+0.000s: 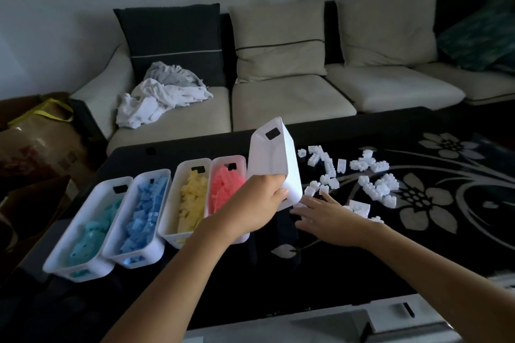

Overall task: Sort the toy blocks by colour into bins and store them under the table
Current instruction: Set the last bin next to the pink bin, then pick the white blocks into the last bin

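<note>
1. Table: dark glossy top, with a pale floral pattern on its 3 o'clock part.
2. Right hand: palm down, fingers straight and spread, low over the top at 5 o'clock of item 4. Its fingertips are at the nearest white blocks; contact cannot be told.
3. Left hand: fingers and thumb curled round the near end of item 4, gripping it.
4. White bin: steeply tilted with its far end raised, handle slot uppermost. It is just beside the pink bin at that bin's 3 o'clock. Its contents are not visible.
5. Row of four white bins running toward 8 o'clock from item 4, side by side:
   - pink bin holding pink blocks
   - yellow bin holding yellow blocks
   - blue bin holding blue blocks
   - teal bin holding teal blocks
6. White blocks: loose on the table top at 3 o'clock of item 4, some joined in clumps, none in a bin.
7. Brown bag with a yellow strap, at 9 o'clock on the floor.
8. Sofa: cream seats at 12 o'clock beyond the table, with dark and cream back cushions.
9. Crumpled cloth pile: white and grey, on the sofa seat at 11 o'clock.
</note>
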`<state>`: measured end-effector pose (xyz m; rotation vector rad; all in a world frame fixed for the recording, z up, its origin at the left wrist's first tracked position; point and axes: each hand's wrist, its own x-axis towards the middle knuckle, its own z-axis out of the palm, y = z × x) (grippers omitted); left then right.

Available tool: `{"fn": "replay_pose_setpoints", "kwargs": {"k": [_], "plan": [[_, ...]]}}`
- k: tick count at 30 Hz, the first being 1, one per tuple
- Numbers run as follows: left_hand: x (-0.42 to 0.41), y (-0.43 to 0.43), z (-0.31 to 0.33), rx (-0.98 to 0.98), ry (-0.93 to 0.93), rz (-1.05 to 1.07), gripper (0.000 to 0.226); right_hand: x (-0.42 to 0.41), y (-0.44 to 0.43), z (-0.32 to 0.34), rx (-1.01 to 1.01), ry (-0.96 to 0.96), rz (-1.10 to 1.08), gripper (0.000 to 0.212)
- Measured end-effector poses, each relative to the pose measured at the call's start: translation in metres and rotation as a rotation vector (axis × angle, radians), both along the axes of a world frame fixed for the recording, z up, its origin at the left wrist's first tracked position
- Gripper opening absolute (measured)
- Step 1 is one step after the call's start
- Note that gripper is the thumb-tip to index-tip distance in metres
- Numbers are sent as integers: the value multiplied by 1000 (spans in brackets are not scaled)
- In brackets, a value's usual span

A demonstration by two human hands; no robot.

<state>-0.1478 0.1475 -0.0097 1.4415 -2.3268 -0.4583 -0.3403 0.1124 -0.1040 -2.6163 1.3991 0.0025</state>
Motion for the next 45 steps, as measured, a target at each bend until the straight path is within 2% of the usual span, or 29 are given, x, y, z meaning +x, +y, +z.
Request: {"fn": "replay_pose_setpoints", "kwargs": {"k": [4, 7, 9, 12, 14, 16, 18, 21, 24, 26, 29, 34, 36, 41, 45], "plan": [[-20, 1, -15, 28, -112, 16, 35, -40, 9, -12, -68, 11, -90, 47], [-28, -1, -28, 70, -223, 39, 24, -67, 12, -12, -97, -6, -227, 49], [-30, 0, -33, 114, -283, 81, 21, -82, 14, -13, -108, -66, -294, 60], [-34, 6, -31, 56, -353, 127, 13, -99, 25, -12, -62, -167, -442, 94], [-42, 10, -29, -89, -310, 128, 30, -109, 33, -14, -13, -180, -547, 111], [-51, 13, -30, -163, -123, 68, 49, -115, 39, -16, 1, -169, -585, 116], [-70, 13, -38, -113, -27, -72, 54, -122, 45, -16, -34, -256, -588, 117], [-98, 2, -64, 10, -18, -211, 61, -135, 50, -18, -103, -341, -608, 115], [-119, -16, -88, 86, -82, -240, 73, -146, 51, -26, -20, -408, -601, 114], [-128, -29, -101, 104, -176, -252, 81, -149, 49, -29, 8, -438, -541, 112], [-132, -44, -113, 111, -104, -263, 86, -146, 44, -28, 6, -414, -445, 95], [-130, -47, -127, -89, -38, -210, 68, -135, 33, -29, -153, -429, -382, 56], [-129, -42, -131, -138, -7, -159, 64, -132, 28, -29, -207, -427, -400, 49], [-128, -34, -132, -239, -17, -19, 60, -128, 26, -27, -211, -364, -630, 55], [-129, -32, -131, -242, -9, -5, 61, -122, 28, -24, -284, -282, -709, 37]]}}
